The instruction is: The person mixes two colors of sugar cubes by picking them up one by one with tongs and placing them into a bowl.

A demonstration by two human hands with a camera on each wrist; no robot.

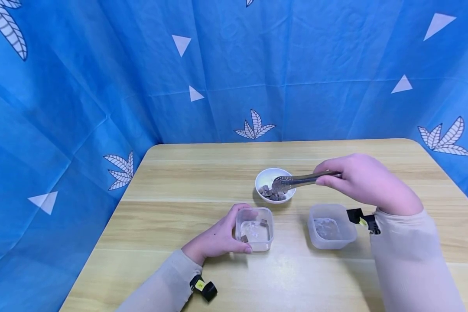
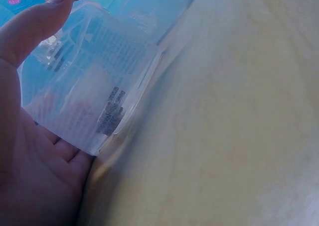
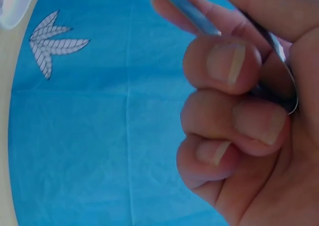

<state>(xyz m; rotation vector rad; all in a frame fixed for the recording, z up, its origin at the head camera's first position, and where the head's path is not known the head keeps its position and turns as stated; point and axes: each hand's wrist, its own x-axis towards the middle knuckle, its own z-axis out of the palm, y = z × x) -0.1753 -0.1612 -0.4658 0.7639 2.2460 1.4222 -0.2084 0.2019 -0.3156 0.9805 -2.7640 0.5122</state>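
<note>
Slim metal tongs pinched in curled right hand, tips over brown chunks in small white round bowl at mid-table; nearer, clear square plastic container gripped by left hand, matching container right.

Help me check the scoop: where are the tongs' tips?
In the head view, the tongs in the right hand reach into the white bowl at table centre.

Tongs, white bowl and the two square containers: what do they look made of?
Tongs: polished metal, by the silvery glare. White bowl: glossy, probably ceramic. Both containers: clear thin plastic; the table's wood grain shows through.
</note>
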